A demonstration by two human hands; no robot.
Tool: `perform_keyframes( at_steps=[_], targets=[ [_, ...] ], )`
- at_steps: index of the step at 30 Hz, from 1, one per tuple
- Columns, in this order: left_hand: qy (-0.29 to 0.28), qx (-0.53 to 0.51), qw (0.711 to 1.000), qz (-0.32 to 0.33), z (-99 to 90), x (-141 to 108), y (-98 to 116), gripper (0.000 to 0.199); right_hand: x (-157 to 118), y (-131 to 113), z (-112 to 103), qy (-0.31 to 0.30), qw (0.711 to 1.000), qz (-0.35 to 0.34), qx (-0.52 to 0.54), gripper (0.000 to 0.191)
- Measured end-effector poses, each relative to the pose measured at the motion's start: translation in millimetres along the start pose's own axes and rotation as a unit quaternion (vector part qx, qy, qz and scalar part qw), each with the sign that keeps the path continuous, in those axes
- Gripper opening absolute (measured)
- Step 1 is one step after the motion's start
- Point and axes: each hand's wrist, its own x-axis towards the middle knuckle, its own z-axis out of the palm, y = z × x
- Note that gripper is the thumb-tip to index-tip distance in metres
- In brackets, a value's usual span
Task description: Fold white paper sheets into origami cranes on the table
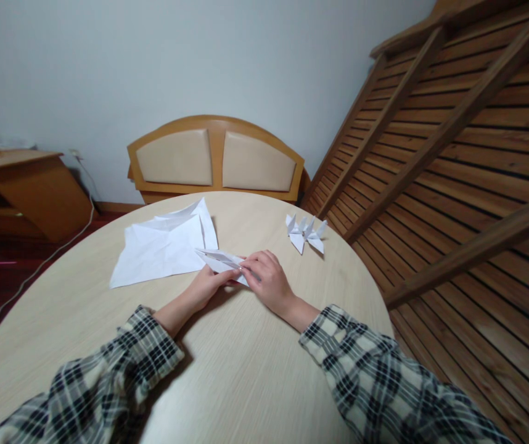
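Observation:
A folded piece of white paper (218, 261) is held between both hands, just above the middle of the table. My left hand (206, 287) grips its lower left side, thumb on top and the fingers mostly hidden beneath. On the right end of the paper, my right hand (267, 279) pinches it with thumb and fingertips. Creased white sheets (163, 246) lie flat beyond my left hand, partly overlapping. Folded white paper cranes (305, 233) stand close together on the table, beyond my right hand.
The round pale wooden table (227, 370) spreads beneath my arms. Behind it stands a wooden headboard (217, 154) with two cream panels. A slatted wooden frame (454, 166) leans along the right. At left are a wooden desk (37, 191) and a white cable (37, 269).

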Motion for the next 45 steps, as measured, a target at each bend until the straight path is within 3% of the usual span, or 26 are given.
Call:
perform_keyframes(
  at_steps=[19, 38, 45],
  targets=[
    [0.006, 0.08, 0.996, 0.038, -0.4, 0.0, -1.1, 0.035, 1.3, -4.3, -2.2, -0.021, 0.996, 0.075, -0.034, 0.019],
    [0.073, 0.059, 0.995, 0.041, 3.0, 1.6, 0.9, 0.024, 0.1, 1.6, 2.2, -0.07, 0.992, 0.074, -0.07, 0.05],
    [0.107, 0.057, 0.991, 0.047, 0.9, 1.6, -0.4, 0.022, 0.0, 1.5, 0.5, -0.087, 0.99, 0.097, -0.056, 0.049]
  ],
)
